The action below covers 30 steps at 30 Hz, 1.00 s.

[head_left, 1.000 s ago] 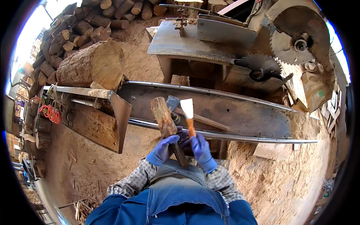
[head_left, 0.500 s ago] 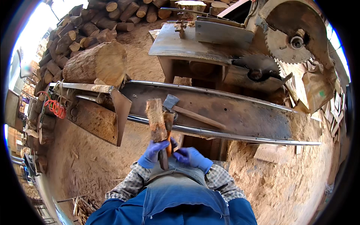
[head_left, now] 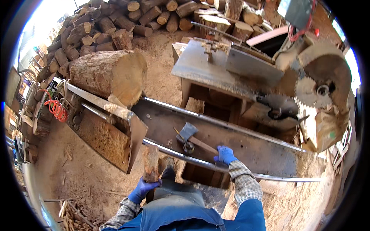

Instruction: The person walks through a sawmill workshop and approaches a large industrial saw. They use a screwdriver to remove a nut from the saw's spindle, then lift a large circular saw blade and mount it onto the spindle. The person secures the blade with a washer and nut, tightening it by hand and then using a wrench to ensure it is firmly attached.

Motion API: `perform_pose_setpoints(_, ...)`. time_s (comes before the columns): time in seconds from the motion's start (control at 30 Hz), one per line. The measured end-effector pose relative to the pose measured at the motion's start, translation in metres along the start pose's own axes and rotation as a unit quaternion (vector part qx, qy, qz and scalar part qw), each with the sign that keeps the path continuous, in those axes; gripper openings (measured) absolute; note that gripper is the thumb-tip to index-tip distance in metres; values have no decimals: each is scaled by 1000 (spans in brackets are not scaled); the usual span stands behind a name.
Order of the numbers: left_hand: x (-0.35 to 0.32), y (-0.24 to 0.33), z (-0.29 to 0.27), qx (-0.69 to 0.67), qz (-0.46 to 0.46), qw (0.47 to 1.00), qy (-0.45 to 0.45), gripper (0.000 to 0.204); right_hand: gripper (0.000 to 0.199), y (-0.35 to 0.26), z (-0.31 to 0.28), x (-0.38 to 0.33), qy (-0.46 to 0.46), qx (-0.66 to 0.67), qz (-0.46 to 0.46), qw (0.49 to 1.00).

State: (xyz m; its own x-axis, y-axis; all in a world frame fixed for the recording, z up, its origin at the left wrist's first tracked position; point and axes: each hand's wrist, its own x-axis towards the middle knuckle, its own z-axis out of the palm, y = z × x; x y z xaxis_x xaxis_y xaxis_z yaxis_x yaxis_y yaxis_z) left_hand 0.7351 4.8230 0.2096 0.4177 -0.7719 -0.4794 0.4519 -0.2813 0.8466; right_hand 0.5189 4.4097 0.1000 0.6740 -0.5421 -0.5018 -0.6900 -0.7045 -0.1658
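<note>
My left hand (head_left: 143, 188), in a purple-blue glove, is closed around the lower end of a short split piece of wood (head_left: 150, 163) with rough bark, held upright before my body. My right hand (head_left: 226, 154), gloved the same way, grips the end of the wooden handle of an axe (head_left: 204, 145). The axe lies on a long dark metal bed (head_left: 266, 150), its grey head toward the left. Beside the head rests a small dark round thing with a thin stick-like part (head_left: 188, 147); its kind I cannot make out.
A big log (head_left: 110, 75) lies at the bed's left end, behind a sawdust-covered metal plate (head_left: 104, 134). Toothed saw blades (head_left: 314, 92) stand at right by a metal saw table (head_left: 208, 69). Red coiled hose (head_left: 57, 111) hangs left. Stacked logs (head_left: 150, 15) fill the back.
My right hand has left the wood by my body and moved right and forward onto the axe handle. My left hand has moved left and down with the piece of wood. The view has shifted.
</note>
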Motion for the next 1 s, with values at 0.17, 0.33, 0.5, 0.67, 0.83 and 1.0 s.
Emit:
perform_pose_setpoints(0.17, 26, 12, -13, -19, -29, 999, -34, 26, 47, -3, -51, 1, -230, 351, 63, 906)
perform_pose_setpoints(0.33, 30, 26, -5, -13, -4, 999, -47, 32, 39, -25, -80, -17, -213, 432, 79, 873)
perform_pose_setpoints(0.5, 28, 20, -15, 44, 33, 998, -23, 65, 37, -48, -124, -17, -139, 513, 82, 843)
perform_pose_setpoints(0.67, 43, 48, -17, 105, 3, 991, -79, 87, 35, -81, -208, 85, -15, 537, -8, 844)
perform_pose_setpoints(0.83, 64, 76, -26, 178, 34, 980, -81, 84, 19, -141, -268, 262, 65, 620, 37, 781)
perform_pose_setpoints(1.0, 81, 87, -41, 191, 38, 969, -149, 90, 19, -142, -307, 383, 145, 600, 54, 785)
